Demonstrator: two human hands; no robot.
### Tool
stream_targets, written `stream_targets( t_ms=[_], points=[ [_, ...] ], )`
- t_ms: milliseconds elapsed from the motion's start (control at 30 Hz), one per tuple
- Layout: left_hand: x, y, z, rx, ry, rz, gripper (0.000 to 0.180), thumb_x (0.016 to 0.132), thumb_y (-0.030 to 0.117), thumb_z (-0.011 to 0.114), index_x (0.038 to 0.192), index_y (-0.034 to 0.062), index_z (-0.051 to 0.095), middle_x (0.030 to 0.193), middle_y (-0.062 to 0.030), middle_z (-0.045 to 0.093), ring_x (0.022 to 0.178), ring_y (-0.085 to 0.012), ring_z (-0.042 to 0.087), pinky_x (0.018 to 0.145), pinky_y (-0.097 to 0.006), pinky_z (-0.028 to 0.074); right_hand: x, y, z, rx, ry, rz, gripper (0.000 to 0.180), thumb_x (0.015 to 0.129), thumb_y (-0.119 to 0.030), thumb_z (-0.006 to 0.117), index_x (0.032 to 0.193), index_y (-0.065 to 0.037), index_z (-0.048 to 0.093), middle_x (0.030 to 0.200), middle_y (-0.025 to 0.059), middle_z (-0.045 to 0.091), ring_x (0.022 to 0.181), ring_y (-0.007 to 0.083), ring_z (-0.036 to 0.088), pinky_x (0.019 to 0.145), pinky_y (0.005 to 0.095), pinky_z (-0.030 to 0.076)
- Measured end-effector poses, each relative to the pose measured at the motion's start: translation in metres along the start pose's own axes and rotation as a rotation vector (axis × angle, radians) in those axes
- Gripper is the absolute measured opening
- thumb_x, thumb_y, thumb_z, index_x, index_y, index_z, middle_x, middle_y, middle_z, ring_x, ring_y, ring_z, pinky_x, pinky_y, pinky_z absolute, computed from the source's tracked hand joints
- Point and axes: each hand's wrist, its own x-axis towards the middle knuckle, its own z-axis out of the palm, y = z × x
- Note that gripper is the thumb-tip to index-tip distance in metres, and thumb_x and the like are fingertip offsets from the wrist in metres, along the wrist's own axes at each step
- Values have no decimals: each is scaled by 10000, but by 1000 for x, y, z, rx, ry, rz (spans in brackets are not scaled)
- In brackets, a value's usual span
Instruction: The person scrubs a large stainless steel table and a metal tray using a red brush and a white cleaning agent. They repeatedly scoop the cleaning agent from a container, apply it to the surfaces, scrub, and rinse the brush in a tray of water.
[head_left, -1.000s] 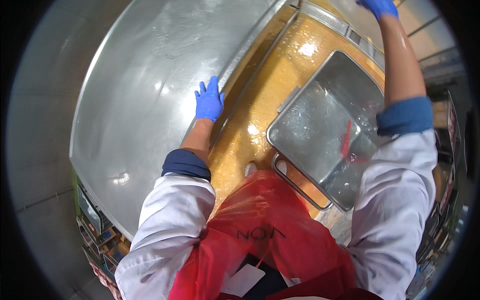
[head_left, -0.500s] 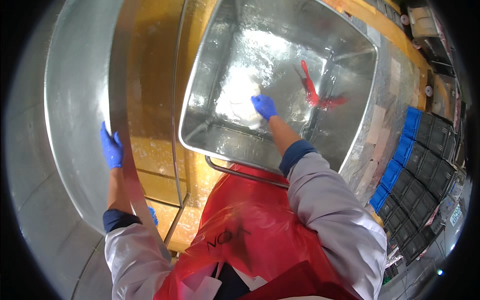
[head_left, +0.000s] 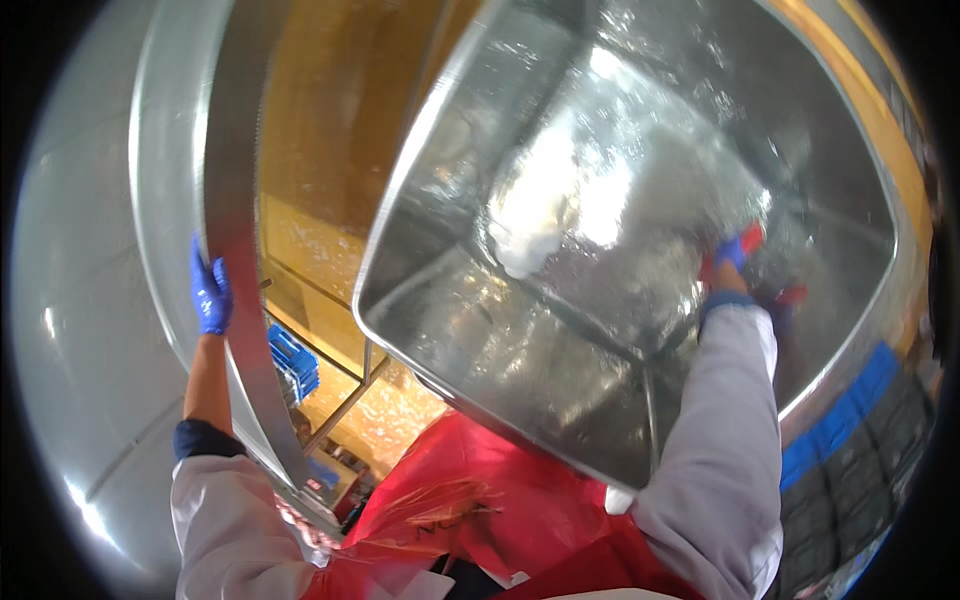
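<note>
Deep inside a square stainless steel bin, my right hand, in a blue glove, is closed around a slim red tool. Red shows on both sides of the fingers; motion blur and the hand hide its exact kind. A red reflection appears on the bin wall beside it. Left of that hand, a pale whitish lump lies on the wet, shiny bin floor. My left hand, also blue-gloved, rests with stretched fingers against the edge of a curved steel surface.
A wet yellow-orange floor shows between the bin and the steel surface. Below that surface are a blue crate and a metal frame bar. Blue and dark stacked crates stand right of the bin. My red apron touches the bin's near side.
My right hand has left the pale lump, moved right and taken hold of the red tool. The view has shifted closer over the bin. My left hand stays at the steel edge.
</note>
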Motion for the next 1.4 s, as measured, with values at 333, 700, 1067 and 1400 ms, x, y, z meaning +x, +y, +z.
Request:
stream_targets(
  t_ms=[333,700,1067,1400],
  points=[
    [1,-4,-24,-43,-29,-38,593,867,134,572,1410,87,339,1406,-187,413,1297,-422,368,1073,-454,342,-237,-49,94,-1225,-76,-379,449,820,-317,655,1174,-58,558,1046,176,666,968,315,650,821,407,499],
    [17,105,-50,-967,-328,361,757,826,340,697,1392,31,301,1332,-230,417,1275,-342,405,1050,-409,349,-435,-141,411,-853,-354,-984,422,747,-166,704,1109,4,568,970,187,636,877,282,637,778,363,489],
    [32,29,-48,-1087,-453,281,250,949,180,475,1143,37,546,1130,-204,585,943,-390,590,852,-423,472,-451,-143,509,-928,-423,-725,442,735,-70,689,1152,6,563,957,157,630,876,220,618,799,349,490],
    [51,16,-72,-846,-728,419,260,958,176,412,1151,81,559,1034,-203,620,973,-387,584,846,-427,471,-461,-176,617,-752,-451,-1123,307,850,-93,595,1153,-59,568,959,131,637,930,244,629,799,351,493]
  ],
)
